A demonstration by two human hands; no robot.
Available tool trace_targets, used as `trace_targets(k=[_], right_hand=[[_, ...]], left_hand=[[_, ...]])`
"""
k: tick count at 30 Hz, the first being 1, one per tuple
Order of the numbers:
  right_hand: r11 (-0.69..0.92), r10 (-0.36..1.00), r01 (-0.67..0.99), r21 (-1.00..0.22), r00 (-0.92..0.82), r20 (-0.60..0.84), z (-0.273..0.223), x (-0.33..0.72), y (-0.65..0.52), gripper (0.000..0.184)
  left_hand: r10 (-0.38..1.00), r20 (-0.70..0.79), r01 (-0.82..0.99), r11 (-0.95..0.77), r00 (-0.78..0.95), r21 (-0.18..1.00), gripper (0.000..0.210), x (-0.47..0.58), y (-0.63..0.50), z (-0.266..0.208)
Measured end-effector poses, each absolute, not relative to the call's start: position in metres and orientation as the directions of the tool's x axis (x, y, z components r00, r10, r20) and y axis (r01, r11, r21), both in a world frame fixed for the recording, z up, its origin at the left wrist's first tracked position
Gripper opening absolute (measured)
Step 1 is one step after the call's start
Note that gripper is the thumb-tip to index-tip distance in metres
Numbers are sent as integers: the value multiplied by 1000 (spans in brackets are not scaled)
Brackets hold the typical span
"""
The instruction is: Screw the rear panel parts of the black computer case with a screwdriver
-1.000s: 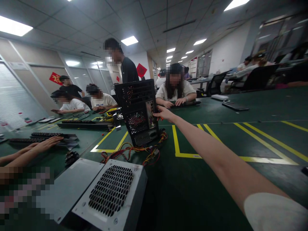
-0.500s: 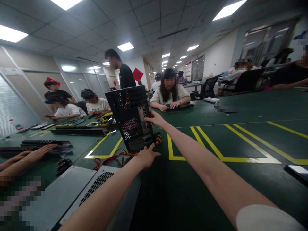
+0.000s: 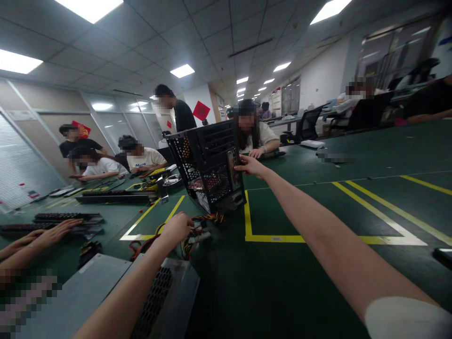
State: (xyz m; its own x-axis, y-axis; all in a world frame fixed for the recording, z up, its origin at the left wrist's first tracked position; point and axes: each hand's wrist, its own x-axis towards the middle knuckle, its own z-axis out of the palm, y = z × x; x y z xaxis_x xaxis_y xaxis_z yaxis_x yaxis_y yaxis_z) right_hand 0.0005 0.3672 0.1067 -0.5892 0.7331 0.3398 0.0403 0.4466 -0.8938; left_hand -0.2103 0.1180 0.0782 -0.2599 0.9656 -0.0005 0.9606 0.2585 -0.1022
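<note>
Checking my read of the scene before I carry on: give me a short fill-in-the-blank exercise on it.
The person's ____ hand touches the black perforated metal computer case.
The thin multicoloured cables are at the person's ____ hand.
The straight, flat tape strips on the green tabletop are ____ in colour.

Missing words: right; left; yellow.

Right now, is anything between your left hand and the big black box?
Yes, some colourful wires lie between the left hand and the foot of the black box. The right hand touches its edge.
</note>
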Motion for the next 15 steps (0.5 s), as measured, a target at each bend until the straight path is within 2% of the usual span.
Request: trace_targets(k=[4,8,10,12,14,15], right_hand=[[503,732,63,-862,-561,386,105,38,363,30],[557,721,93,-825,-547,425,107,79,338,40],[580,714,126,-805,-555,427,111,99,320,41],[597,716,165,-785,-551,428,114,116,300,44],[607,728,200,-769,-527,438,116,128,282,45],[610,736,214,-763,-508,447,116,133,274,45]], left_hand=[[917,-86,921,388,-389,-30,26,-234,118,74],[903,-60,905,426,-426,-13,29,-257,123,72],[882,-108,888,461,-458,-5,28,-267,124,71],[862,-192,870,488,-469,66,27,-275,122,71],[883,-158,880,461,-442,113,22,-277,118,71],[901,-96,891,433,-424,134,19,-277,116,71]])
